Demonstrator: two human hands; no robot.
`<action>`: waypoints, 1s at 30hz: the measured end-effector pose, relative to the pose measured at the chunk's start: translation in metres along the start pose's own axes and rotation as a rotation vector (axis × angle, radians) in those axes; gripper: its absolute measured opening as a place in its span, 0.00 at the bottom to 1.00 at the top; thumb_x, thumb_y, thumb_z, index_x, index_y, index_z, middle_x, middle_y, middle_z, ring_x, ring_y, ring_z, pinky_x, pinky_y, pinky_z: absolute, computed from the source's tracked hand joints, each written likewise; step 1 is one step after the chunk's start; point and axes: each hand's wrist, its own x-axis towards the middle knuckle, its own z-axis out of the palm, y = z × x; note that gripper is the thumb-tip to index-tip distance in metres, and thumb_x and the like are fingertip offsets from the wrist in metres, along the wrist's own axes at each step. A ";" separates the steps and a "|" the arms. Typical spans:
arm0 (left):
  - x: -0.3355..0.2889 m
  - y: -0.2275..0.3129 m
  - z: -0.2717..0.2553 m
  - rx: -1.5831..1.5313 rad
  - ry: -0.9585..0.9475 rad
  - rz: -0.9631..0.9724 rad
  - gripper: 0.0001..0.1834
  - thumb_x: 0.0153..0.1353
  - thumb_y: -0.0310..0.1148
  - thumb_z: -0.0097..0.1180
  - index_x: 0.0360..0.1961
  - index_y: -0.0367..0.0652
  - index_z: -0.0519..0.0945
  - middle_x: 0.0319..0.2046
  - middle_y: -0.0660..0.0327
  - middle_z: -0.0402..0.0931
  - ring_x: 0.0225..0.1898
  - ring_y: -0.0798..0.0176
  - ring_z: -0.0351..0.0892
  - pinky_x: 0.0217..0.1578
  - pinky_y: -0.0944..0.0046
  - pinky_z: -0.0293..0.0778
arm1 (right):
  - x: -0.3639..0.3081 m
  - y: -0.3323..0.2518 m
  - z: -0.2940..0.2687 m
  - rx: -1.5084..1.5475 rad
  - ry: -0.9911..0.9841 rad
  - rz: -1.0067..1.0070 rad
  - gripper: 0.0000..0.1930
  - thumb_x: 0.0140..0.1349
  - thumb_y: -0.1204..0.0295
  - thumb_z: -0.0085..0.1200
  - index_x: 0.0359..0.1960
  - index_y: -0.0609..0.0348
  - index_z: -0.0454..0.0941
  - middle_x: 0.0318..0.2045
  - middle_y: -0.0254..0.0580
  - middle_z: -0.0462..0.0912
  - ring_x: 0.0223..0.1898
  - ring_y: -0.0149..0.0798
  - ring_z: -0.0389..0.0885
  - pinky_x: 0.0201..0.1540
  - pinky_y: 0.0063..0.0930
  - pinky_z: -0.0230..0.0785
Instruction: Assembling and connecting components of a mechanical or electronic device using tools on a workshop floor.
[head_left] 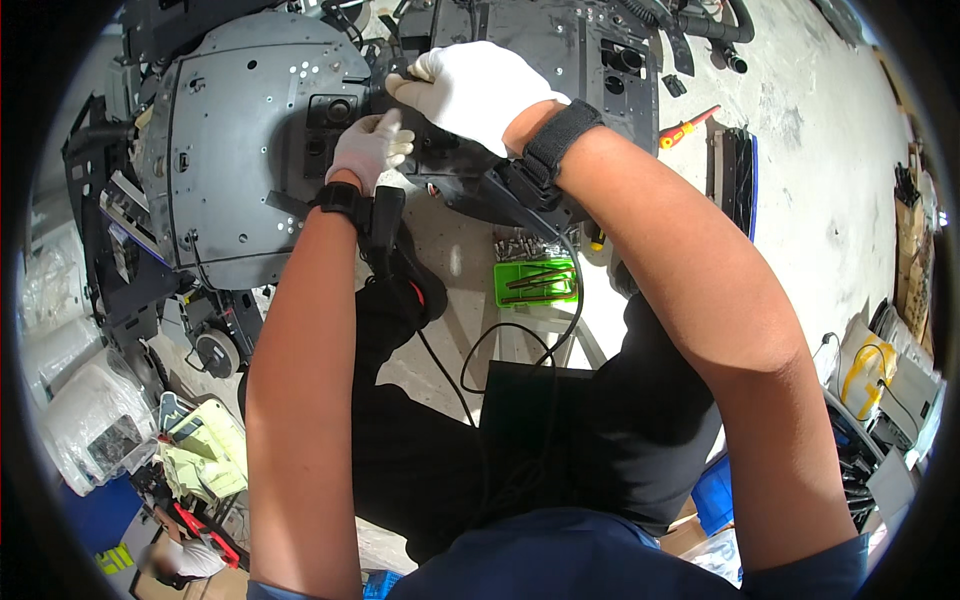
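Observation:
Both hands wear white gloves and black wrist straps with cables running from them. My left hand (370, 150) is at the inner edge of a rounded grey metal panel (230, 130), its fingers curled in. Just beyond and to the right, my right hand (480, 92) reaches over the gap between this panel and a darker machine body (540, 40). Its fingers bend together toward the left. Whatever either hand may be gripping is too small or hidden to name. A round black fitting (340, 110) sits in the grey panel beside my left hand.
Below the machine stands a green tray (537, 284) of dark bits, with loose screws behind it. A red-and-yellow screwdriver (688, 127) lies on the floor (800, 170) at right. Black cables (470, 370) loop between my knees. Plastic-wrapped parts (95, 410) stand at left; a person is at lower left.

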 end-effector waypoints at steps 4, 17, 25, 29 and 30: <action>-0.009 0.005 0.004 0.202 -0.068 0.079 0.21 0.66 0.43 0.59 0.47 0.34 0.78 0.34 0.58 0.84 0.34 0.66 0.83 0.34 0.68 0.77 | -0.001 0.000 0.000 -0.032 -0.008 0.001 0.23 0.68 0.50 0.46 0.38 0.58 0.84 0.32 0.55 0.84 0.38 0.58 0.82 0.44 0.44 0.74; -0.020 0.033 0.006 0.346 0.280 0.076 0.22 0.68 0.47 0.54 0.36 0.35 0.84 0.26 0.62 0.85 0.23 0.69 0.82 0.27 0.68 0.75 | -0.010 0.002 -0.004 -0.130 -0.023 -0.132 0.17 0.63 0.58 0.50 0.41 0.57 0.83 0.33 0.55 0.85 0.39 0.56 0.84 0.45 0.45 0.76; -0.036 0.075 -0.019 0.275 0.236 0.111 0.15 0.70 0.42 0.50 0.39 0.42 0.82 0.31 0.65 0.84 0.28 0.73 0.81 0.26 0.73 0.73 | -0.014 0.009 -0.016 -0.171 0.053 -0.207 0.22 0.68 0.51 0.47 0.36 0.58 0.83 0.31 0.55 0.84 0.37 0.56 0.83 0.41 0.44 0.76; -0.056 0.092 -0.031 0.172 0.194 0.163 0.15 0.69 0.44 0.53 0.39 0.44 0.81 0.31 0.67 0.84 0.27 0.75 0.80 0.26 0.74 0.71 | -0.027 0.024 -0.019 -0.229 0.150 -0.357 0.14 0.64 0.58 0.54 0.38 0.56 0.81 0.28 0.49 0.81 0.30 0.52 0.81 0.32 0.38 0.74; -0.061 0.094 -0.033 0.196 0.191 0.174 0.16 0.68 0.45 0.54 0.39 0.42 0.82 0.31 0.66 0.84 0.28 0.73 0.80 0.27 0.73 0.72 | -0.028 0.025 -0.017 -0.292 0.125 -0.317 0.12 0.63 0.60 0.56 0.37 0.56 0.79 0.27 0.47 0.79 0.27 0.50 0.79 0.29 0.36 0.73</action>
